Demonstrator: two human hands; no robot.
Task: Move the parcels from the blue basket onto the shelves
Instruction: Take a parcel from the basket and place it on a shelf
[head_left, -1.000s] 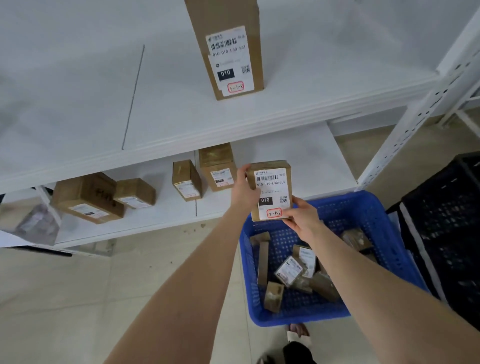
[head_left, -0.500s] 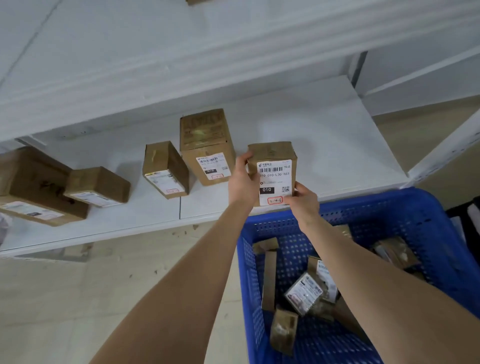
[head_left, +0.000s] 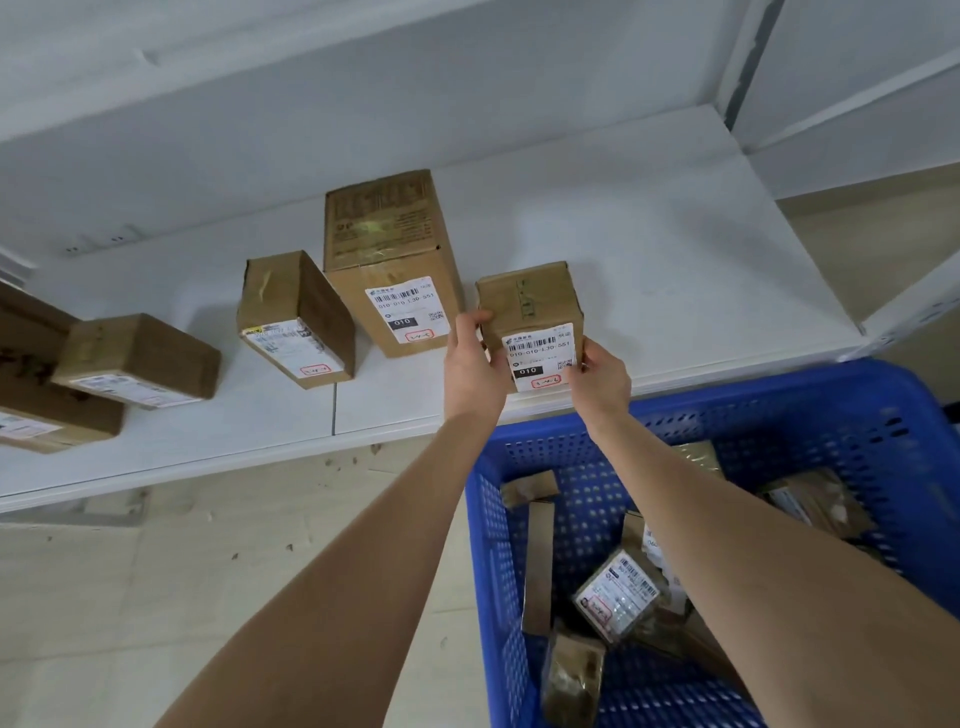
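Observation:
A small brown cardboard parcel (head_left: 530, 312) with a white barcode label facing me stands on the lower white shelf (head_left: 675, 270), near its front edge. My left hand (head_left: 475, 364) grips its left side and my right hand (head_left: 600, 376) grips its right side. Just left of it stands a taller labelled parcel (head_left: 387, 260). Below my arms sits the blue basket (head_left: 831, 410) with several small parcels (head_left: 618, 597) inside, some of them hidden by my right forearm.
More brown parcels stand further left on the same shelf: a tilted one (head_left: 293, 317), a flat one (head_left: 135, 361) and a larger one (head_left: 31, 384) at the frame's edge. The upper shelf's underside (head_left: 363, 83) hangs overhead. A white upright (head_left: 743, 67) stands at the back right.
Both hands carried the parcel forward from above the basket and it now stands on the lower shelf beside the tall parcel. The view dipped under the upper shelf.

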